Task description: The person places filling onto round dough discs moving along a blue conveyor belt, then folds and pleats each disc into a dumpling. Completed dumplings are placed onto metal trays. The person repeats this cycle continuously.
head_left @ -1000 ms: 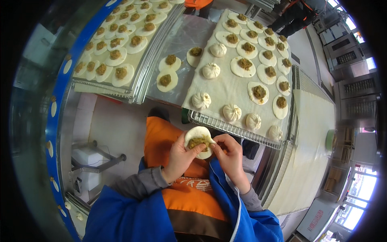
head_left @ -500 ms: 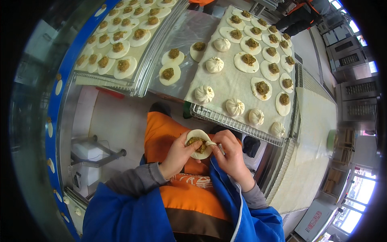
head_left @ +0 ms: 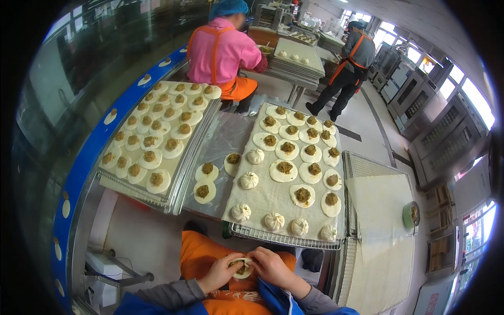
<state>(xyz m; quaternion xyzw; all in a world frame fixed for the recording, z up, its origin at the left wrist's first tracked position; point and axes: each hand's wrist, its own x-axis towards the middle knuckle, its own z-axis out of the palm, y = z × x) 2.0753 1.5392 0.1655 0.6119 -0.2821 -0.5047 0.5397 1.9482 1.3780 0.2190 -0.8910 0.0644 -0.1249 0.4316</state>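
Observation:
Above my orange apron point(head_left: 202, 251), my left hand point(head_left: 216, 274) cradles a round dough wrapper with brown-green filling point(head_left: 241, 270), its thumb near the filling. My right hand point(head_left: 274, 269) pinches the wrapper's edge into folds on its right side. Part of the filling still shows in the opening. Just beyond my hands lies a cloth-lined wire tray point(head_left: 247, 207). Several pleated buns point(head_left: 274, 221) sit along its left and near edges, and flat filled wrappers point(head_left: 303, 196) cover the rest in rows.
More filled wrappers lie on a stacked tray point(head_left: 184, 157) at left, beside a blue conveyor belt point(head_left: 84, 157). Wrappers point(head_left: 205, 192) rest on the plastic-covered table between trays. A green bowl point(head_left: 411, 214) stands right. Two co-workers point(head_left: 223, 55) point(head_left: 357, 58) are farther off.
My view has tilted upward, bringing the co-workers and far room into sight. My hands sit lower in the picture, and the wrapper's edge is drawn further in over the filling.

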